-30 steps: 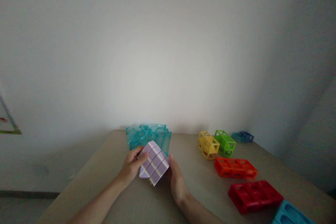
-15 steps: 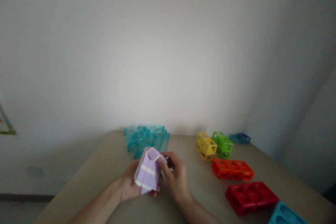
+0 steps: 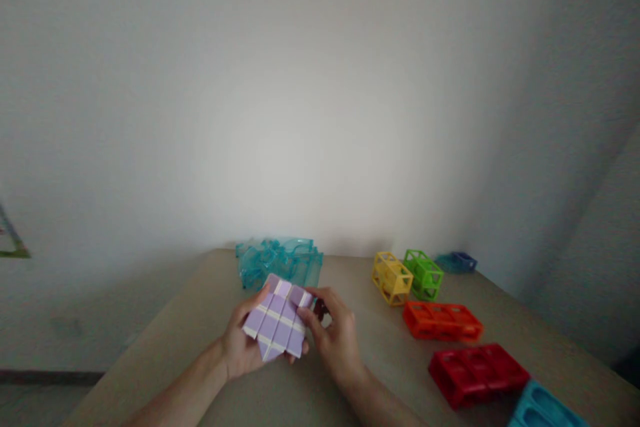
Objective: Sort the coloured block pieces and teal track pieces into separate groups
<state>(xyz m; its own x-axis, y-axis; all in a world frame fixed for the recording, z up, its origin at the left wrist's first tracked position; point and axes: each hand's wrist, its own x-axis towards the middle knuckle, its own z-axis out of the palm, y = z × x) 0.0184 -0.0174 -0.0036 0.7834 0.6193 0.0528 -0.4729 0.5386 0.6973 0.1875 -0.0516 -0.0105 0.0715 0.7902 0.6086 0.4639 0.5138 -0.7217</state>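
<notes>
Pale wall [image 3: 320, 113], tan table [image 3: 375, 340]: purple block [image 3: 277, 321] in both hands

My R hand [image 3: 336, 337] has thumb + index clamped on the block's upper R corner. My L hand [image 3: 241, 348] is wrapped round it from L and below, thumb over the edge, a few fingertips showing under the R side. Block's held above the table, approx. btwn my hands, checked side tilted up toward me.

Reads to me as R working a corner w/ L steadying. To do it well, IMO: L firm but no squeeze across seams, R pinch on one piece only, pressure smooth, edges lined up before any more force.

Counts, going out: block x1. Just behind it, teal pieces [image 3: 280, 261], heaped + overlapping, can't get a no. Off R: yellow frame [image 3: 392, 278] x1, green frame [image 3: 423, 275] x1 close beside. Nearer me: orange tray [image 3: 443, 321] x1, red tray [image 3: 479, 373] x1, blue tray [image 3: 543, 408] x1, partly out of view. Far R: navy box [image 3: 465, 261] x1.
</notes>
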